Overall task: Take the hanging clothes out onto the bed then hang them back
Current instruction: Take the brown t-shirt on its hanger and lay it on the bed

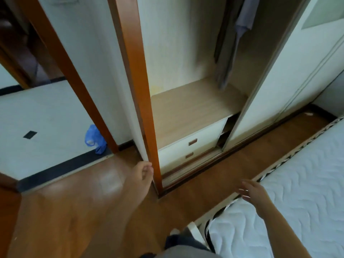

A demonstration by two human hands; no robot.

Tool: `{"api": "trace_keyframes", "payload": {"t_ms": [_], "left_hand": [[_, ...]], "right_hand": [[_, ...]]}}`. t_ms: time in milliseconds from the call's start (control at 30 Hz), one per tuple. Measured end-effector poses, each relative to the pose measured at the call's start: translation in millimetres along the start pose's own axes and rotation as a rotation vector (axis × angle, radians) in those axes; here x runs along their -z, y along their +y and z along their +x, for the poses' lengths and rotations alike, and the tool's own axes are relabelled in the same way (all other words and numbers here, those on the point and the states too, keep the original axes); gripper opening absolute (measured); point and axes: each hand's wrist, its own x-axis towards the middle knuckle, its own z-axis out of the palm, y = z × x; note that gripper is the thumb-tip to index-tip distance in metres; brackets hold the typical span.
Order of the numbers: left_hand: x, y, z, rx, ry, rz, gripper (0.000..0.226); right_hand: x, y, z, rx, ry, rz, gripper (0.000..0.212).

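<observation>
Indoors, a person faced an open wardrobe, where the hanging clothes, grey-blue and dark, hung at the upper centre of the frame.

The left hand, lower centre, had its fingers curled against the foot of the glossy orange-brown wooden frame; whether it gripped could not be told. The right hand, blurred at lower right, was spread open above the corner of the bed, a white mattress quilted in wavy stitching. Below the pale wood-grain shelf sat two cream drawers with rectangular brown pulls, beside a cream sliding door. A crumpled blue plastic bag lay at left where pale tile met the polished wooden floor.
</observation>
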Motion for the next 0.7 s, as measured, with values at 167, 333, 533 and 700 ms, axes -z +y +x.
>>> {"api": "trace_keyframes", "payload": {"t_ms": [167,333,533,700], "left_hand": [[50.9,66.4,65.5,-0.386,0.355,0.062,0.028],[104.9,118.3,125.0,-0.495,0.608,-0.037,0.054],[137.6,174.3,183.4,-0.591,0.614,-0.130,0.080],[145.8,199.6,212.0,-0.656,0.713,-0.266,0.093]], "right_hand": [[-28.7,-102.2,38.1,0.188,-0.011,0.013,0.015],[-65.8,-191.7,43.5,0.385,-0.074,0.028,0.016],[-93.1,-282.5,29.7,0.582,-0.064,0.024,0.016],[-113.8,-338.9,23.9,0.723,-0.022,0.057,0.017]]}}
